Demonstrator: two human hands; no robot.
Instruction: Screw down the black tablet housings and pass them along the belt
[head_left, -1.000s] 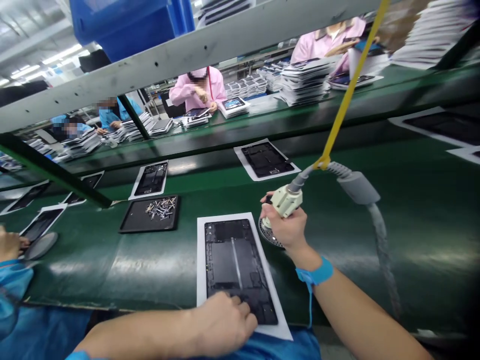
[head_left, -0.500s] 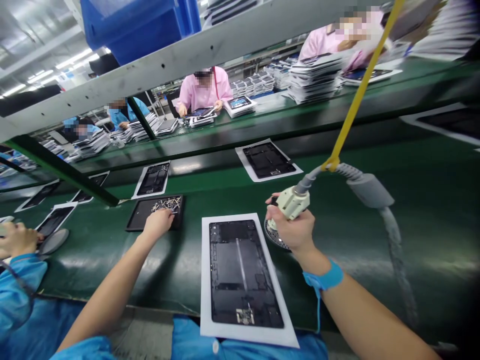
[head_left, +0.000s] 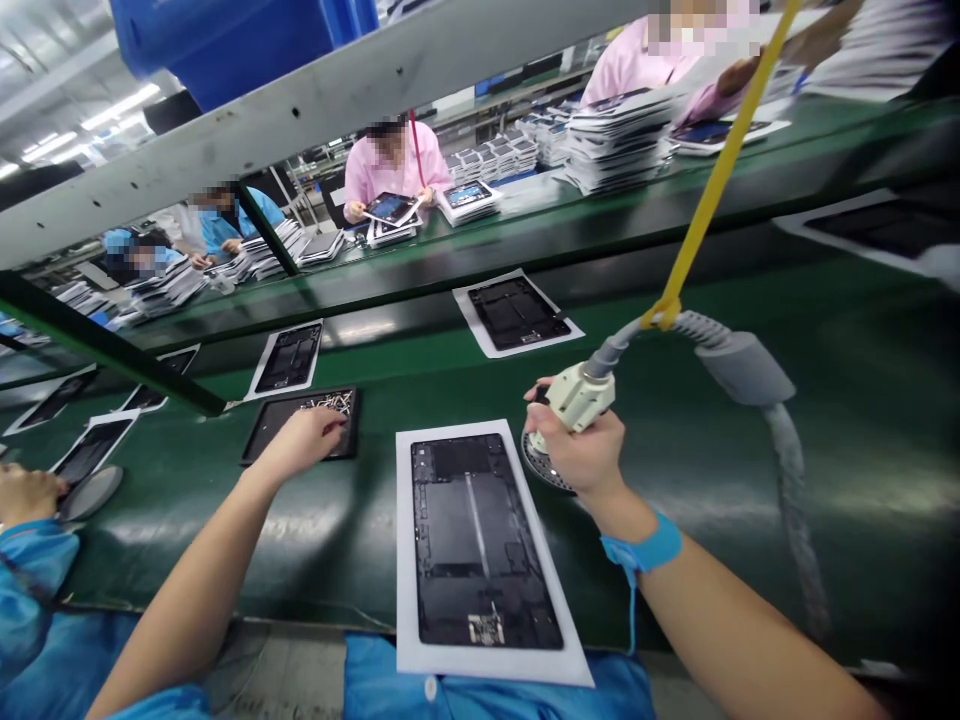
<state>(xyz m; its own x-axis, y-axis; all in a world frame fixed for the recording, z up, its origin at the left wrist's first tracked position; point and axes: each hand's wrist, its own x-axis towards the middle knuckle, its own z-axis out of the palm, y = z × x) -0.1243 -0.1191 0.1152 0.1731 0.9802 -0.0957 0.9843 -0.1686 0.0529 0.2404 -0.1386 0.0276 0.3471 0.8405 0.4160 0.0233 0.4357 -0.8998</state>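
Note:
My left hand [head_left: 301,440] reaches over a black tray [head_left: 268,428], fingers pinched together at a pile of small metal pieces [head_left: 330,402]. What sits between the fingertips is hidden. My right hand [head_left: 589,455] is wrapped round a cream-coloured corded tool [head_left: 581,397], held above a round dotted disc [head_left: 541,472] on the bench; the tool's tip is out of sight. Between my arms lies an opened tablet housing [head_left: 454,520], dark inside with a pale strip down the middle. It rests on a white sheet [head_left: 405,590] that overhangs the bench's near edge.
A yellow strap [head_left: 720,190] holds up the tool's grey cable [head_left: 791,490]. More tablet housings on sheets, one of them [head_left: 514,312] straight ahead, line the green bench [head_left: 360,520]. A co-worker's hand [head_left: 30,495] is at far left. A slanted green post [head_left: 112,345] stands left.
The view has shifted slightly, moving the scene a little left. My left hand stays at the tray, with its fingers slightly shifted over the pile. My right hand keeps its grip on the tool.

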